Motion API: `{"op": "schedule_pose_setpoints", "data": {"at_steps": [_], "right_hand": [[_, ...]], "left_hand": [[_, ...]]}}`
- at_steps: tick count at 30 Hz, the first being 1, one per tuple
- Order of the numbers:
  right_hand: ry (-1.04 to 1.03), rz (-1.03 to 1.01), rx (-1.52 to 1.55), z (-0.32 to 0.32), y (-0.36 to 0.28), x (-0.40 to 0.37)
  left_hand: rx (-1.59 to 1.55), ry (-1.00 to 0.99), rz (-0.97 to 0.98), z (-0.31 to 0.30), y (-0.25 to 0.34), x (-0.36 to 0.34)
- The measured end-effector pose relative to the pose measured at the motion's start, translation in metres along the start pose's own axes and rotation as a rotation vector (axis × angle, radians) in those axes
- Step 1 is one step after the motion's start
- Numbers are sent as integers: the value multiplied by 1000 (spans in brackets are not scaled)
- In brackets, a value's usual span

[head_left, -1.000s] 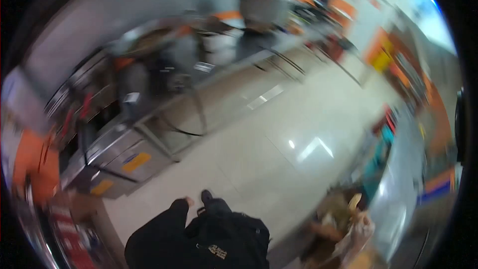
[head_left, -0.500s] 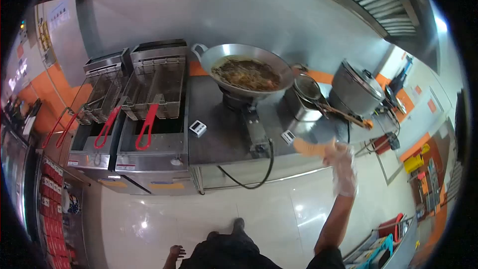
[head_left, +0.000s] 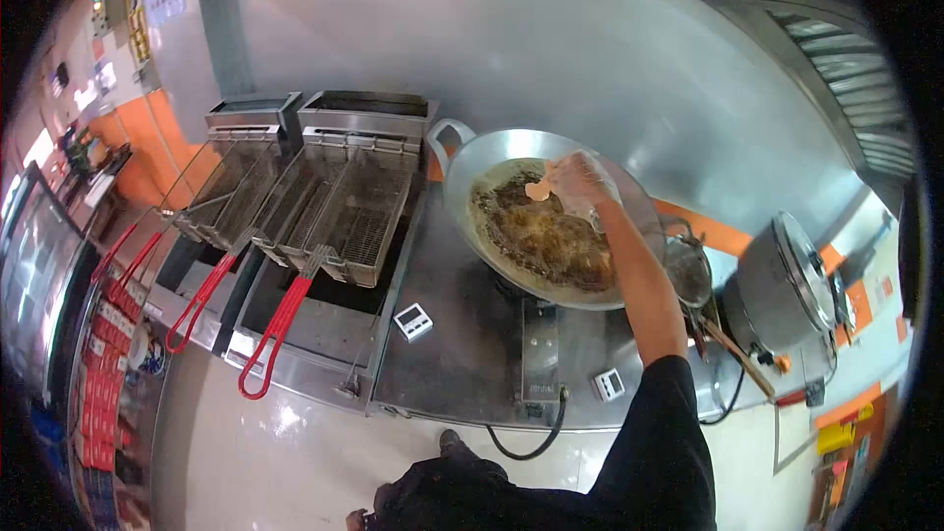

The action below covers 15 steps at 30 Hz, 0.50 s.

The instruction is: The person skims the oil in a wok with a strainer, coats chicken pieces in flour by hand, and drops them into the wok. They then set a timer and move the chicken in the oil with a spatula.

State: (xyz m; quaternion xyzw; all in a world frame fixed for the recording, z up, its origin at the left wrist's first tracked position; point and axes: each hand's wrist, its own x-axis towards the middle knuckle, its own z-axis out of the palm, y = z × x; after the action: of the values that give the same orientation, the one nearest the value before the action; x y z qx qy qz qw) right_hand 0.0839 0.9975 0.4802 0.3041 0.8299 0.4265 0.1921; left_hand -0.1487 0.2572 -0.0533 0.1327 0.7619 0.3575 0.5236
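My right hand (head_left: 582,184), in a clear plastic glove, is over the far part of a big metal wok (head_left: 511,143) of bubbling dark oil (head_left: 551,246). Its fingers are closed on a flat, pale orange piece of food (head_left: 538,191), which hangs close over the oil. Foam and brownish bits float across the oil's surface. Low at the bottom edge, my left hand (head_left: 357,519) hangs beside my body, mostly cut off by the frame and away from the counter.
Fryer baskets (head_left: 369,211) with red handles (head_left: 275,334) stand left of the wok. Two small white timers, one at left (head_left: 413,322) and one at right (head_left: 609,385), lie on the steel counter (head_left: 462,354). A strainer (head_left: 687,270) and a lidded pot (head_left: 777,285) stand on the right.
My right hand has moved from beyond the counter's front edge, up and left, to over the wok with the pale orange piece. The view has shifted closer to the counter.
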Motion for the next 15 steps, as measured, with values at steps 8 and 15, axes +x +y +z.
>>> {"op": "schedule_pose_setpoints", "data": {"at_steps": [8, 15], "right_hand": [[-131, -35, 454, 4, -17, 54], [154, 321, 692, 68, 61, 8]], "left_hand": [[646, 163, 303, 49, 0, -54], [101, 119, -68, 62, -19, -81]]}}
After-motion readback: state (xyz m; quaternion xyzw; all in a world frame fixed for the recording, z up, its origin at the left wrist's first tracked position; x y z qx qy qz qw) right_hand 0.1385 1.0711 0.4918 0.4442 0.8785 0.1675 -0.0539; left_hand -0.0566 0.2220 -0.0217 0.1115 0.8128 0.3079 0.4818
